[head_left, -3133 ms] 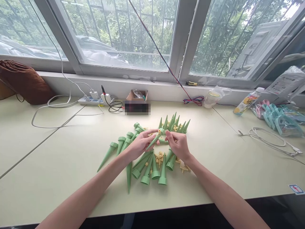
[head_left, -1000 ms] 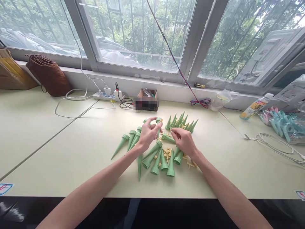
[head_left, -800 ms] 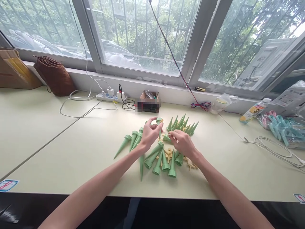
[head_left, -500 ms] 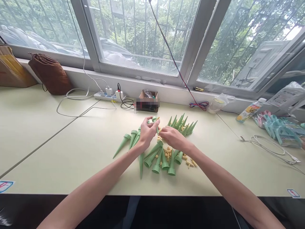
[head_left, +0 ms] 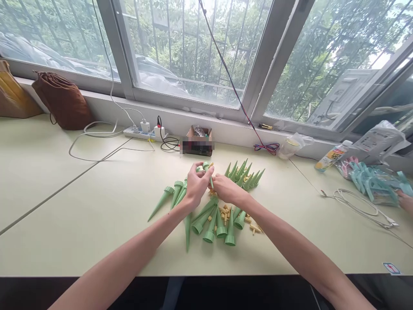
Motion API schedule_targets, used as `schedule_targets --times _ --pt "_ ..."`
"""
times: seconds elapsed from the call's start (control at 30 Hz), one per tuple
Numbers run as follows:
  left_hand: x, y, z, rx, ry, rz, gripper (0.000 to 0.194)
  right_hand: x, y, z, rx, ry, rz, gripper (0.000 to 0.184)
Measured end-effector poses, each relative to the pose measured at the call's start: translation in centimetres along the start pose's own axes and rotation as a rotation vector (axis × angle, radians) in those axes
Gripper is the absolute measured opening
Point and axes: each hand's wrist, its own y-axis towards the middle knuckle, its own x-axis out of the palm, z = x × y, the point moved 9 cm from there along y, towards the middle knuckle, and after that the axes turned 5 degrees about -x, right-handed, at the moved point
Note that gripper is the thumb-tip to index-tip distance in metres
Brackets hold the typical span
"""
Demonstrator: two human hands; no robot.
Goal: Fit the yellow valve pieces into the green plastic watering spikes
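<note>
My left hand point(head_left: 197, 185) is closed around a green plastic watering spike point(head_left: 206, 166), its wide capped end up and its point down. A small yellow valve piece point(head_left: 211, 165) shows by the cap, near my thumb. Against the lower part of that spike, my right hand point(head_left: 226, 187) has its fingers pinched together; what they hold is hidden. Below my hands, several green cones point(head_left: 209, 232) lie with open ends toward me, around a pile of yellow valve pieces point(head_left: 226, 212). Capped spikes point(head_left: 163, 201) lie to the left. Behind my right hand, more green cones point(head_left: 240, 172) stand points up.
At the back are a power strip point(head_left: 142, 132), a small box point(head_left: 198, 144) and coiled red-blue wire point(head_left: 267, 148). To the right lie a bottle point(head_left: 332, 157), teal plastic items point(head_left: 374, 181) and a white cable point(head_left: 361, 209). Another person's hand point(head_left: 405, 201) reaches in at the right edge.
The view has shifted slightly. My right hand has come closer to the spike in my left hand. Another person's hand has appeared by the teal items.
</note>
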Motion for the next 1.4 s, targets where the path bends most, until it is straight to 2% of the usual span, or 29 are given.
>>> schedule_targets --times 0.13,0.23,0.37,0.47,0.6,0.7,0.83,1.03,1.4 --pt "-0.1 0.1 0.0 -0.009 -0.025 0.008 0.054 -0.1 0.1 -0.4 -0.015 -0.01 0.05 0.02" --pt "-0.2 0.1 0.2 0.0 -0.025 0.013 0.054 -0.5 -0.4 0.2 0.077 -0.015 0.116 0.027" --pt "-0.6 -0.1 0.7 0.04 -0.014 0.047 0.054 -1.2 -2.1 1.0 0.153 0.032 0.255 0.024" --pt "-0.6 -0.3 1.2 0.093 0.033 0.059 0.054 -1.7 -4.1 2.2 0.21 0.151 0.435 0.018" --pt "-0.2 -0.8 1.5 0.142 0.129 0.028 0.05 -2.6 -7.2 3.1 0.165 0.329 0.74 0.008" --pt "0.4 -1.3 2.0 0.202 0.228 -0.025 0.043 -2.8 -8.8 3.3 0.153 0.408 0.871 0.009" --pt "1.1 -1.9 2.6 0.3 0.374 -0.084 0.04 -2.4 -9.5 3.4 0.181 0.497 0.91 0.01" --pt "1.4 -2.1 2.8 0.393 0.533 -0.096 0.042 -2.2 -9.4 3.5 0.206 0.553 0.89 0.008" --pt "2.2 -3.0 3.5 0.545 0.66 -0.118 0.039 -1.8 -9.0 3.1 0.227 0.551 0.81 0.012"
